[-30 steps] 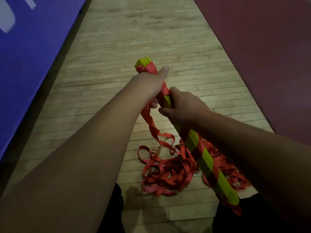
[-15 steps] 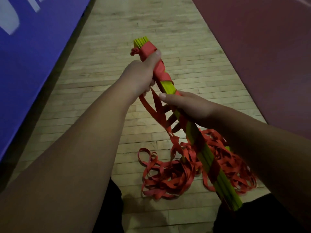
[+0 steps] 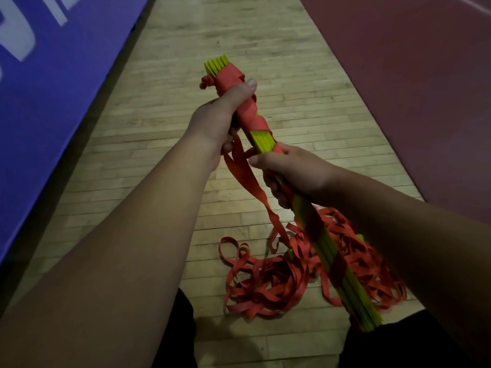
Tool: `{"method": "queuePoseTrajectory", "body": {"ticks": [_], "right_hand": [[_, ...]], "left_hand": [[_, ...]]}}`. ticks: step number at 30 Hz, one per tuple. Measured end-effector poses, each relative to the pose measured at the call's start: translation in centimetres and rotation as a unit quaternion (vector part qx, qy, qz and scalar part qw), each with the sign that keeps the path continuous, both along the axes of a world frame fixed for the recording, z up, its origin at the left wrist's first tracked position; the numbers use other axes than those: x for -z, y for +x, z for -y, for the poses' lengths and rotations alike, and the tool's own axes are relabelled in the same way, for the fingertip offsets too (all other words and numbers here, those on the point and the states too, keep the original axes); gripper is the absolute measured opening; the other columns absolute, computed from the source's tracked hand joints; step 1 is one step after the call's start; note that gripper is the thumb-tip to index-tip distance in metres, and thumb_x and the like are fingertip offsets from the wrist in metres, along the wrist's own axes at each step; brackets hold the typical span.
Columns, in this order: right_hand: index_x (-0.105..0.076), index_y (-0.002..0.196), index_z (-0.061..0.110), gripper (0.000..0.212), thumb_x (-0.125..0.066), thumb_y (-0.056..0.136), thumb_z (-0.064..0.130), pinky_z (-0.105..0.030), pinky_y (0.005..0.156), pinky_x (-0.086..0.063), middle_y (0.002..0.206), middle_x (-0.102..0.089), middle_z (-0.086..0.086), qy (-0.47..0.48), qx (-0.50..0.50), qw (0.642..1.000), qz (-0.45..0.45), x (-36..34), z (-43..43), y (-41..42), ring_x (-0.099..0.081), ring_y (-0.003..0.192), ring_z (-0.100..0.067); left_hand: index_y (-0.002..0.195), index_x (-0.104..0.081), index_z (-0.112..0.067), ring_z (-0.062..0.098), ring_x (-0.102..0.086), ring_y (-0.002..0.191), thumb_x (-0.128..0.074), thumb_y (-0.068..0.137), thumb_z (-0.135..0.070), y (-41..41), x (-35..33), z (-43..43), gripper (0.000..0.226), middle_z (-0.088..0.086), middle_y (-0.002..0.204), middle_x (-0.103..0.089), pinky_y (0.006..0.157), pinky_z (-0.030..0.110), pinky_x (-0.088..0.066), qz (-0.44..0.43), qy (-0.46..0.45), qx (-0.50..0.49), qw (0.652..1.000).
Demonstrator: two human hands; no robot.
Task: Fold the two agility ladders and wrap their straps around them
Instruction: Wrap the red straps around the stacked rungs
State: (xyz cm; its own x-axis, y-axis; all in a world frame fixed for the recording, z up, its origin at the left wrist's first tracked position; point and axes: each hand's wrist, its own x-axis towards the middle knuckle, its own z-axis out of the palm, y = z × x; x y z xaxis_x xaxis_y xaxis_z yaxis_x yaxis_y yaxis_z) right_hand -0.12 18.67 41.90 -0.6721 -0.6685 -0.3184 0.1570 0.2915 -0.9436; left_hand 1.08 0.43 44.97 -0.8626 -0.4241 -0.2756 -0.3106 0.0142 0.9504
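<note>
A bundle of yellow-green ladder rungs (image 3: 261, 138) runs diagonally from upper middle to lower right, its far end wound in red strap (image 3: 231, 75). My left hand (image 3: 220, 115) grips the wrapped upper part, thumb laid along the strap. My right hand (image 3: 289, 171) grips the bundle just below and holds a length of strap that trails down. A loose heap of red strap (image 3: 268, 282) lies on the floor beneath the bundle's lower end (image 3: 364, 314). A second ladder is not distinguishable.
Pale wooden floorboards (image 3: 239, 27) run ahead. A blue mat (image 3: 53, 75) with white lettering borders the left, a dark red floor area (image 3: 411, 75) the right. My dark-clothed knees (image 3: 186, 328) show at the bottom.
The bundle's far end has risen and tilted more upright. More strap now winds round its upper part, and my right hand has shifted up the bundle with the strap.
</note>
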Motion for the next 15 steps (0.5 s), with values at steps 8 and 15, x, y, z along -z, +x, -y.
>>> {"method": "queuePoseTrajectory", "body": {"ticks": [8,15], "right_hand": [[-0.065,0.112,0.019,0.028,-0.078,0.097,0.039,-0.036,0.052,-0.049,0.074,-0.061,-0.008,0.033,0.029,0.998,-0.048,0.9,0.2,-0.6,-0.056,0.054,-0.023],[-0.062,0.110,0.029,0.032,-0.081,0.093,0.049,-0.022,0.047,-0.051,0.081,-0.068,-0.002,0.102,0.115,0.974,-0.168,2.2,0.6,-0.3,-0.062,0.052,-0.011]], "left_hand": [[0.084,-0.075,-0.026,0.014,-0.056,0.066,-0.077,0.084,-0.078,-0.2,0.2,0.5,0.052,-0.011,0.063,-0.061,0.072,0.036,-0.046,-0.011,-0.087,-0.032,0.996],[0.079,-0.072,-0.020,0.015,-0.063,0.064,-0.064,0.092,-0.083,-0.7,0.7,0.1,0.064,-0.009,0.061,-0.066,0.079,0.041,-0.053,0.007,-0.187,-0.027,0.982]]}}
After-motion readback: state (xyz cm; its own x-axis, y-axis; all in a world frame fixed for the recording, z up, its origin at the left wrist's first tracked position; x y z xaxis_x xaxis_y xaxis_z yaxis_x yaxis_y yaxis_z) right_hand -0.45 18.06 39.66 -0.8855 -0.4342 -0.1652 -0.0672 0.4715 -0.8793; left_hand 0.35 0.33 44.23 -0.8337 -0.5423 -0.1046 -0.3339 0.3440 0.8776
